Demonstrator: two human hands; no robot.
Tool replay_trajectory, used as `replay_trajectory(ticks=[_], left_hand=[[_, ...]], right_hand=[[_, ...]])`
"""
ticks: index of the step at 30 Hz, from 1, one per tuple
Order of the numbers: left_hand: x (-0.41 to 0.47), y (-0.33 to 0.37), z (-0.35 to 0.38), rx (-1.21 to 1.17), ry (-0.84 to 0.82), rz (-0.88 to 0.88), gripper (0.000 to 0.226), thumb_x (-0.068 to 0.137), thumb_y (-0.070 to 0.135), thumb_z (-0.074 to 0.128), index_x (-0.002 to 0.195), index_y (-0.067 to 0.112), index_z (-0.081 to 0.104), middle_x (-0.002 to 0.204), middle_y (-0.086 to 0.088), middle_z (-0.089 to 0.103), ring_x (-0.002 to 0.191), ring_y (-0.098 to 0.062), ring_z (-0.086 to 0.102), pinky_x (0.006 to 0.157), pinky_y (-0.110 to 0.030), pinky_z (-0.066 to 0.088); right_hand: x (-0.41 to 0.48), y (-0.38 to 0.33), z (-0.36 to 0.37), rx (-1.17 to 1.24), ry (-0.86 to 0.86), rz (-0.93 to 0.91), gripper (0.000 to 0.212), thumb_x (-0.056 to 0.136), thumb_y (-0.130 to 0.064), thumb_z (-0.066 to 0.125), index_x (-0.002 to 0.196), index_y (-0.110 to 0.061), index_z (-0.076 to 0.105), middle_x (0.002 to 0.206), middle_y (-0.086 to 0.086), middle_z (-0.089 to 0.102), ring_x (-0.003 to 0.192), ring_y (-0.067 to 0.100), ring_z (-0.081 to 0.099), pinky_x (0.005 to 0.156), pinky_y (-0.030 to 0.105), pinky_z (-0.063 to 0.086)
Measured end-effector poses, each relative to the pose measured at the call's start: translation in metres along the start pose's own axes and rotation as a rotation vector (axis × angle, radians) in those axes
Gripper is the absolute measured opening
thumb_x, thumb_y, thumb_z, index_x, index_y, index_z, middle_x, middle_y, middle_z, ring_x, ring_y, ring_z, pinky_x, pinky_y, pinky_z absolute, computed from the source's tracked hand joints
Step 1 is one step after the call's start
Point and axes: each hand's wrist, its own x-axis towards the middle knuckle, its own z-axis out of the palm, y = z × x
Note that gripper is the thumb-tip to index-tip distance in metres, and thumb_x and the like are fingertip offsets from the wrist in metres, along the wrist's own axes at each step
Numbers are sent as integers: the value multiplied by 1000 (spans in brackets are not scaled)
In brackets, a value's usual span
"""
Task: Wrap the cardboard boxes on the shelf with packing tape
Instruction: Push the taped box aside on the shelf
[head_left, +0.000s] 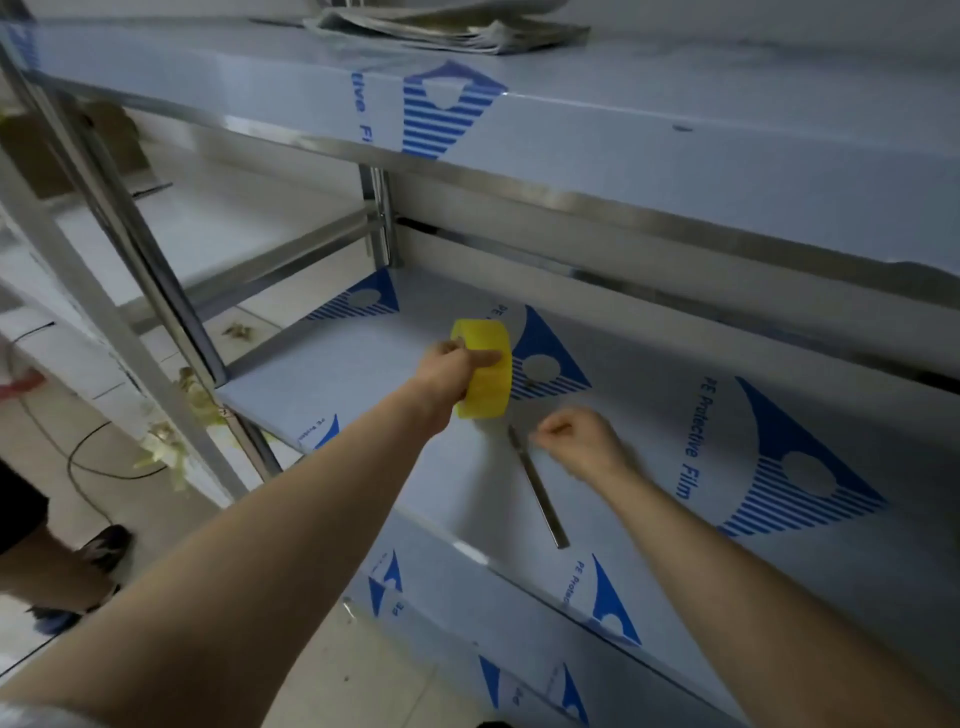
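The tape (483, 369) is held in the left hand (447, 371), in the middle of the frame, just above the shelf (649, 415); the fingers are curled round the roll and a thumb is pressed on its rim; the roll is stood on its edge, with its round face turned to the left of the frame. The right hand (576, 441) is seen just below and to the right of the roll, near it but not touching it; its fingers are pinched together, as if a thin clear end of tape is held, but no strip can be made out, so what is pinched cannot be told. A thin metal knife (537, 491) is laid on the shelf right beside the right hand; its long side is pointed from the middle of the frame down to the lower right.

No boxes are seen on this shelf; something brown is seen far off at the upper left, too blurred to name; so the boxes are probably still to be reached, and the left hand is the one nearer to that side.

The tape is yellow, see-through and thick, nearly a full roll.
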Motion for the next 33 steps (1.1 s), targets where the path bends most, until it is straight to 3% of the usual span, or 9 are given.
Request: replay_trajectory(ticks=[3,6,9,13,16,19,22,28,33], left_hand=[[20,3,-5,92,47,-18,62,86,17,68,139,7,38,124,-14,52,106,-32,55,83,-39,46],[38,7,-7,130,25,-44,59,86,19,67,137,8,39,125,-15,51,106,-33,54,84,-40,46],[52,9,-8,109,-37,-78,60,86,17,66,137,7,36,118,-14,51,101,-33,54,81,-41,46],[68,12,-17,141,-131,-85,61,83,21,68,136,10,39,122,-13,54,104,-34,56,87,-45,49],[79,14,-21,177,-197,-78,58,85,19,66,136,9,40,116,-13,53,103,-34,55,94,-45,47],[85,15,-21,198,-262,-75,53,86,17,64,134,9,41,112,-13,53,96,-31,53,89,-41,47],[81,14,-19,208,-309,-78,53,85,15,65,133,9,42,108,-11,53,95,-31,55,87,-42,49],[66,7,-10,212,-401,-78,45,86,14,63,126,7,45,100,-11,56,86,-29,56,69,-35,45],[50,3,7,239,-484,-59,29,86,10,61,111,13,47,85,-4,54,71,-19,55,65,-29,46]], right_hand=[[-2,4,12,-494,-229,62,48,76,-38,76,108,-11,54,102,5,57,96,22,57,80,31,48],[7,-4,19,-621,-196,54,18,81,-21,70,89,-10,58,89,7,57,89,27,57,67,27,46],[16,-1,25,-306,-11,151,26,87,-11,54,63,-9,45,61,3,38,59,20,42,49,26,28],[10,-4,29,625,170,359,21,101,-20,42,111,-17,60,74,5,48,49,15,50,47,25,49],[3,-11,34,721,248,369,22,101,-31,43,116,-23,57,68,6,55,40,10,38,35,16,29],[-5,-20,40,766,326,436,33,97,-42,49,98,-14,66,56,1,53,38,8,31,35,18,20],[-15,-23,44,868,371,454,34,98,-34,49,91,-7,68,58,0,49,44,8,33,35,19,21],[-35,-18,42,1104,417,356,19,98,-1,43,105,1,60,76,6,59,53,11,46,37,19,34],[-54,-8,31,1155,475,332,26,96,8,40,114,2,58,84,6,63,61,12,50,46,23,40]])
